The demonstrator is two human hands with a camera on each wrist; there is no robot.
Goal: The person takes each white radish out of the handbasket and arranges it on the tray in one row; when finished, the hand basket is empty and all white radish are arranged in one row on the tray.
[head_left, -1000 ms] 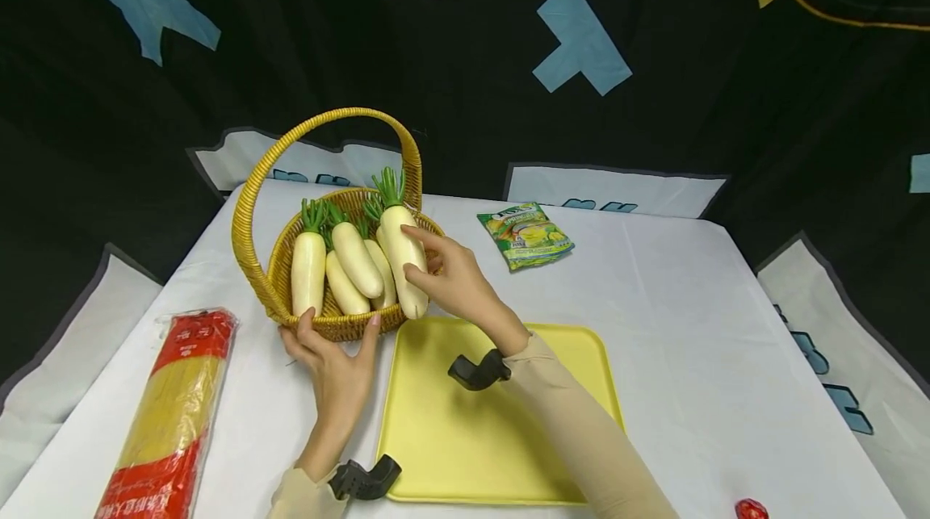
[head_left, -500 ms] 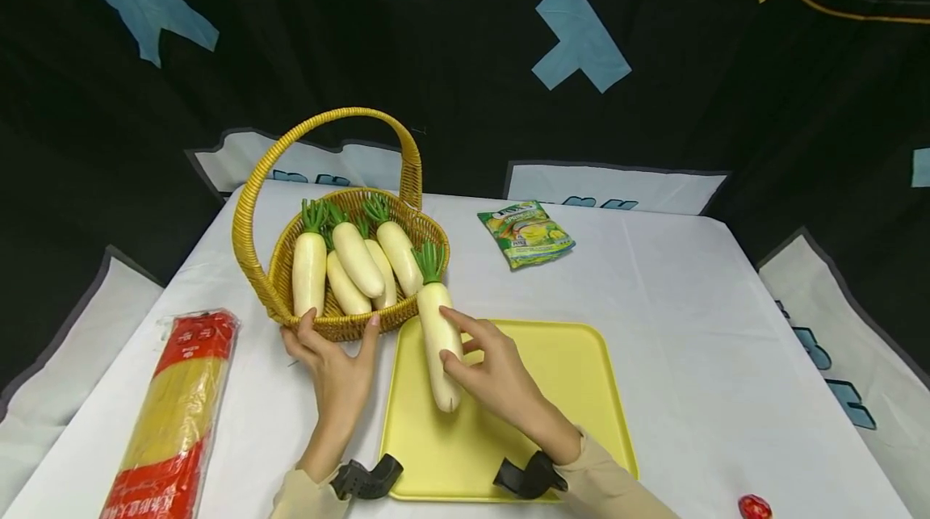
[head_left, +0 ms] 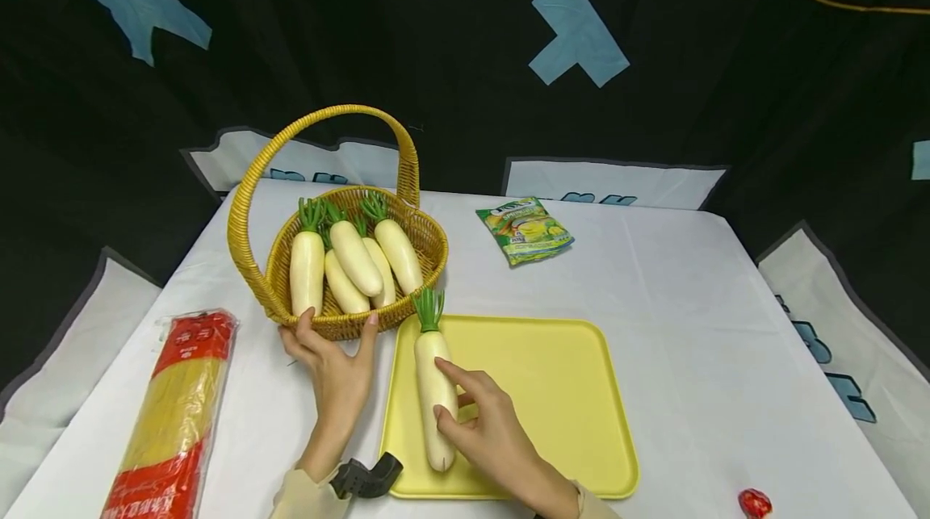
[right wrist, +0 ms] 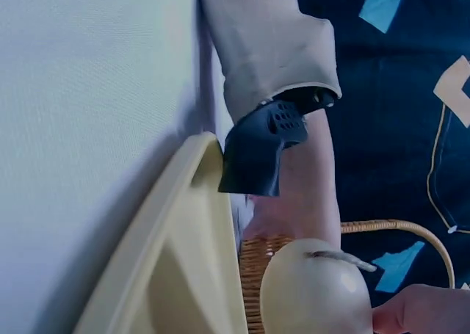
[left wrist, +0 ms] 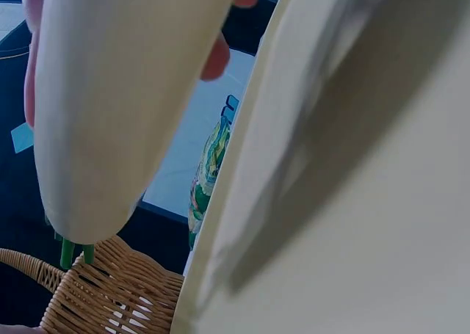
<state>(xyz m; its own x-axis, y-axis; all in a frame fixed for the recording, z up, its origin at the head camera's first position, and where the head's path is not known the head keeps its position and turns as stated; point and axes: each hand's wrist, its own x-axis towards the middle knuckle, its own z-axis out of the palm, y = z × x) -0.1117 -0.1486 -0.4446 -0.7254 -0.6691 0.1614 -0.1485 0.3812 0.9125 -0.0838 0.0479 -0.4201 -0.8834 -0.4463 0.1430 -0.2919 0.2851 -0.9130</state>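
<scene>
My right hand [head_left: 497,430] pinches a white radish [head_left: 436,398] with green leaf stubs, thumb and fingers along its right side. The radish lies lengthwise over the left part of the yellow tray [head_left: 552,390], leaf end toward the basket. Large in the left wrist view, the radish [left wrist: 117,106] hangs close over the tray [left wrist: 382,224]. My left hand [head_left: 334,378] rests against the front of the wicker basket [head_left: 436,261], thumb and fingers spread, fingertips at its rim. Several more white radishes [head_left: 356,257] lie inside the basket.
A red and yellow pack of noodles [head_left: 174,414] lies at the left. Behind the tray is a green packet [head_left: 526,230]. A small red item [head_left: 756,503] sits near the front right edge. The basket's tall handle [head_left: 250,196] arches above the radishes.
My right hand has lifted one radish out of the basket and brought it toward me, down over the tray's left part. My left hand has stayed at the basket rim.
</scene>
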